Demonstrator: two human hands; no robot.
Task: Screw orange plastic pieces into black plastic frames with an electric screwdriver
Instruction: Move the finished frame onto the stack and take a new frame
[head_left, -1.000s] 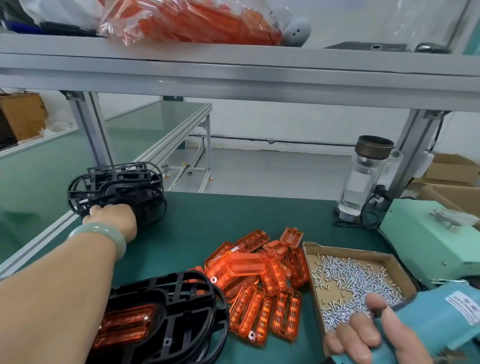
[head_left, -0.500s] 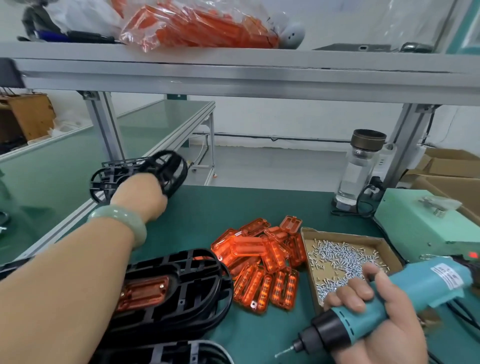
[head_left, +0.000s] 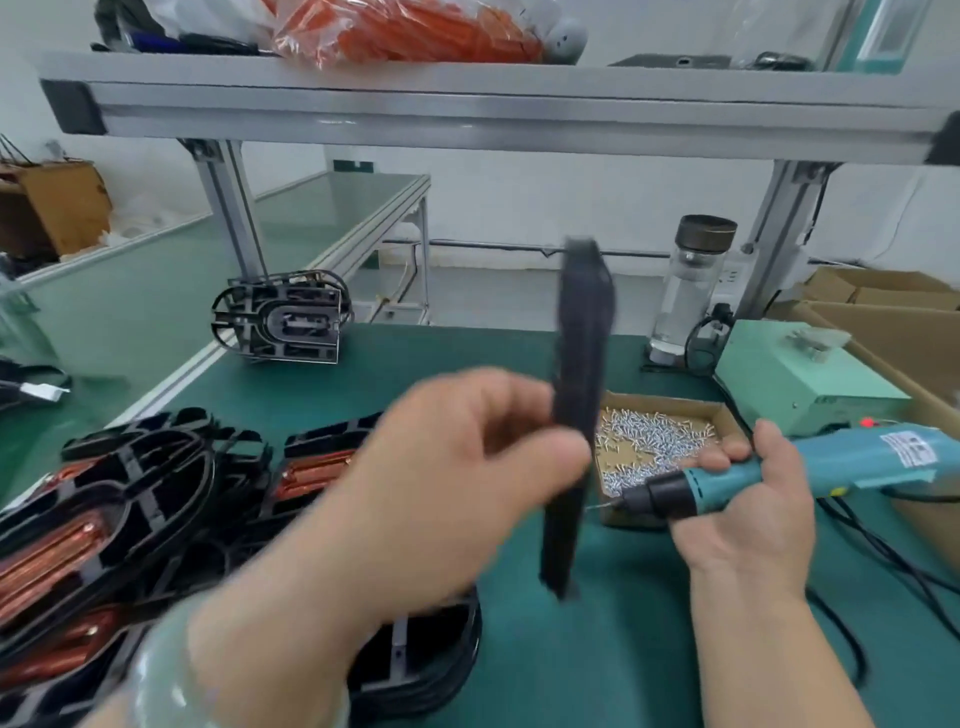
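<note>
The green table (head_left: 649, 649) carries a pile of black frames (head_left: 145, 483) along its near left edge, orange pieces (head_left: 47, 566) seated in them, and a smaller stack of bare frames (head_left: 283, 317) at its far left corner. Above the table's middle the blurred left hand (head_left: 457, 499) holds a single frame (head_left: 582, 364) upright and edge-on, apparently pinched between thumb and fingers. Near the right edge the right hand (head_left: 748, 519) is wrapped round the teal screwdriver (head_left: 727, 480), bit pointing left over the screw box (head_left: 727, 421)'s near corner
</note>
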